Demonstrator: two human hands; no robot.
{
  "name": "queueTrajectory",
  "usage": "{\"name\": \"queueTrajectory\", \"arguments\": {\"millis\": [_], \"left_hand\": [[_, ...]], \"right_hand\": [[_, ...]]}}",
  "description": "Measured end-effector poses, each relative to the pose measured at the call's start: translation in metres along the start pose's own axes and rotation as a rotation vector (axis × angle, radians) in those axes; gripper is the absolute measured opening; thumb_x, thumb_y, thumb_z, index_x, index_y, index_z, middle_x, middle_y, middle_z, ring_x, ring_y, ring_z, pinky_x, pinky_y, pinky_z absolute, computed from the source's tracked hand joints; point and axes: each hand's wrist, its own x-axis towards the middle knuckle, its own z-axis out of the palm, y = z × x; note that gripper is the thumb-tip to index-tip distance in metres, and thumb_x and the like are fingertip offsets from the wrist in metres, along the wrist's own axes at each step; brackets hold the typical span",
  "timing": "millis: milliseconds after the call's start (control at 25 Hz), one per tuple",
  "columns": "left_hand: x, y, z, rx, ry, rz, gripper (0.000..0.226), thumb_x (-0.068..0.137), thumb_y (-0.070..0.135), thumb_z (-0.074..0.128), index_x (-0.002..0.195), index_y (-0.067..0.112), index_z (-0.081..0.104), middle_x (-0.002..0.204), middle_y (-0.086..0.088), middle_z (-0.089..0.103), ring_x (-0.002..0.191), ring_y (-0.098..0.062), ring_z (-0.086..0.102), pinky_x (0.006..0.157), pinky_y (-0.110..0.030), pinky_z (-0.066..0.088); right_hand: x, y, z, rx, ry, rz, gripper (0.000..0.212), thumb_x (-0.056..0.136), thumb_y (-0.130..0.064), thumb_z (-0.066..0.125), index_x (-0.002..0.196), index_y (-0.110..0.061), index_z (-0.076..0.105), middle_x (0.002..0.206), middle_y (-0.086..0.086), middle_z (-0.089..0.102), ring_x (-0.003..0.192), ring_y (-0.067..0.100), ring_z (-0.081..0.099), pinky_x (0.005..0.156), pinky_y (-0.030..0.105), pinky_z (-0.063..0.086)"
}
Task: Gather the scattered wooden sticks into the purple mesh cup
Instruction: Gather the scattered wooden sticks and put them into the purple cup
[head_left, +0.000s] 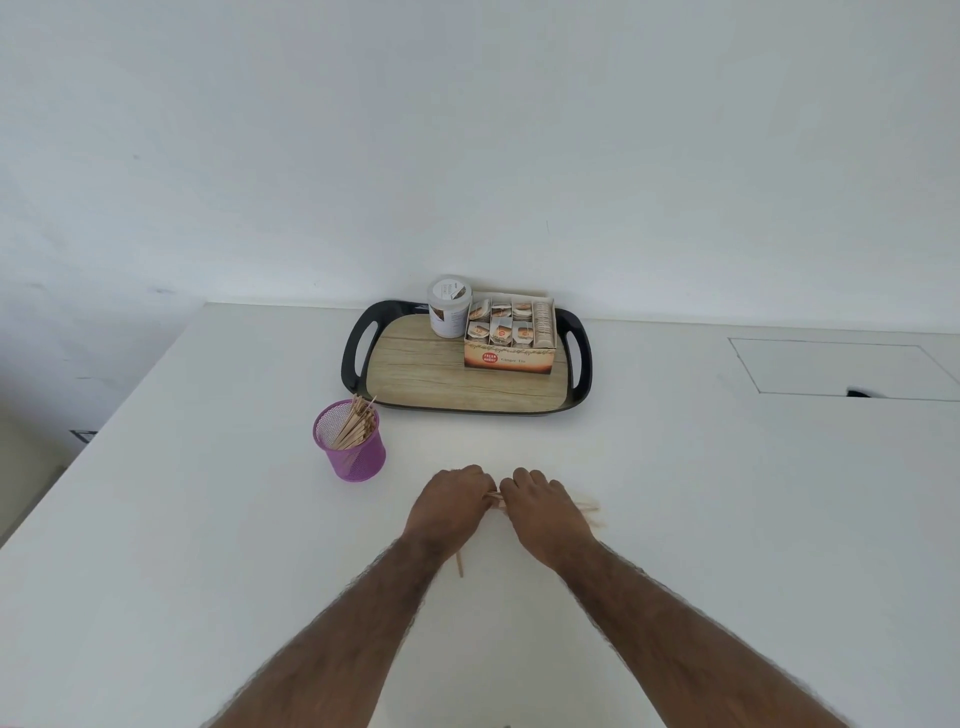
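Note:
The purple mesh cup (349, 447) stands upright on the white table, left of and beyond my hands, with several wooden sticks leaning inside it. My left hand (451, 506) and my right hand (545, 512) lie knuckles up, side by side on the tabletop, fingers curled over a small bunch of wooden sticks (589, 508). The sticks show between the two hands and poke out to the right of my right hand. One stick end (459, 565) shows below my left wrist. The hands hide most of the bunch.
A black-handled tray (415, 379) with a wood-pattern floor sits at the back against the wall, holding a white jar (449, 307) and an open box of tea bags (510, 338). A rectangular hatch (841, 366) is set in the tabletop at far right. The table's left edge runs diagonally.

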Motion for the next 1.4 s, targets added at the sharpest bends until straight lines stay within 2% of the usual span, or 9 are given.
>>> {"name": "queueTrajectory", "arguments": {"millis": [120,360,640,720,840,1000,1080,1240,1400], "left_hand": [[0.000,0.003,-0.004,-0.061,0.002,-0.025,0.020,0.103,0.025,0.051,0.102,0.019,0.070,0.101,0.002,0.063,0.087,-0.022,0.064,0.079,-0.039,0.052],[0.007,0.009,-0.014,-0.209,0.054,0.012,0.022,0.105,0.028,0.051,0.101,0.017,0.069,0.102,0.003,0.061,0.089,-0.015,0.059,0.080,-0.037,0.053],[0.002,0.008,-0.021,-0.400,0.223,-0.060,0.027,0.102,0.040,0.058,0.119,0.022,0.068,0.111,0.010,0.065,0.101,-0.002,0.058,0.086,-0.022,0.048],[0.002,0.015,-0.021,-0.604,0.275,-0.179,0.032,0.105,0.044,0.050,0.103,0.018,0.069,0.100,0.002,0.068,0.089,-0.003,0.059,0.078,-0.030,0.050],[0.008,0.032,-0.025,-0.817,0.265,-0.329,0.043,0.107,0.045,0.043,0.089,0.012,0.064,0.087,-0.008,0.065,0.085,-0.011,0.057,0.082,-0.045,0.052],[0.008,0.047,-0.039,-1.035,0.351,-0.353,0.039,0.109,0.037,0.042,0.102,0.012,0.070,0.097,0.004,0.068,0.095,-0.011,0.062,0.082,-0.025,0.046],[0.009,0.049,-0.041,-1.370,0.405,-0.446,0.039,0.111,0.040,0.036,0.114,0.017,0.068,0.115,0.003,0.068,0.112,-0.015,0.061,0.096,-0.029,0.045],[0.006,0.060,-0.029,-1.988,0.182,-0.680,0.073,0.106,0.061,0.020,0.127,0.005,0.063,0.132,-0.015,0.067,0.124,-0.030,0.060,0.109,-0.042,0.043],[0.003,0.077,-0.033,-2.373,0.125,-0.640,0.081,0.104,0.064,0.023,0.128,-0.003,0.062,0.129,-0.024,0.068,0.119,-0.036,0.067,0.104,-0.046,0.050]], "right_hand": [[0.005,0.003,-0.001,0.035,0.007,0.000,0.016,0.103,-0.019,0.040,0.117,-0.016,0.049,0.112,0.005,0.059,0.102,0.029,0.058,0.083,0.041,0.041],[0.018,0.013,-0.012,0.079,0.055,0.026,0.005,0.102,-0.016,0.044,0.102,-0.016,0.049,0.094,0.004,0.063,0.086,0.030,0.061,0.068,0.037,0.031],[0.019,0.020,-0.020,0.135,0.097,0.021,0.021,0.106,-0.035,0.048,0.103,-0.014,0.053,0.092,0.004,0.064,0.078,0.028,0.061,0.064,0.039,0.042],[0.018,0.018,-0.023,0.115,0.113,-0.019,0.027,0.105,-0.041,0.048,0.101,-0.015,0.053,0.090,0.003,0.065,0.077,0.029,0.063,0.062,0.037,0.040],[0.021,0.010,-0.030,0.101,0.119,-0.008,0.034,0.104,-0.049,0.046,0.087,-0.020,0.044,0.078,0.002,0.062,0.066,0.027,0.059,0.059,0.034,0.034],[0.026,0.007,-0.049,0.190,0.126,0.180,0.037,0.099,-0.040,0.050,0.069,-0.019,0.044,0.058,-0.007,0.046,0.057,0.024,0.052,0.054,0.031,0.033],[0.032,0.006,-0.069,0.491,0.194,0.329,0.041,0.094,-0.032,0.056,0.059,-0.019,0.039,0.051,-0.009,0.041,0.051,0.018,0.045,0.049,0.029,0.031],[0.042,0.002,-0.118,1.733,0.477,0.505,0.045,0.093,-0.026,0.070,0.056,-0.024,0.044,0.046,-0.003,0.035,0.038,0.012,0.027,0.039,0.023,0.024],[0.048,-0.009,-0.138,2.095,0.575,0.432,0.041,0.093,-0.028,0.074,0.060,-0.021,0.051,0.045,0.000,0.035,0.034,0.012,0.030,0.038,0.022,0.026]]}}
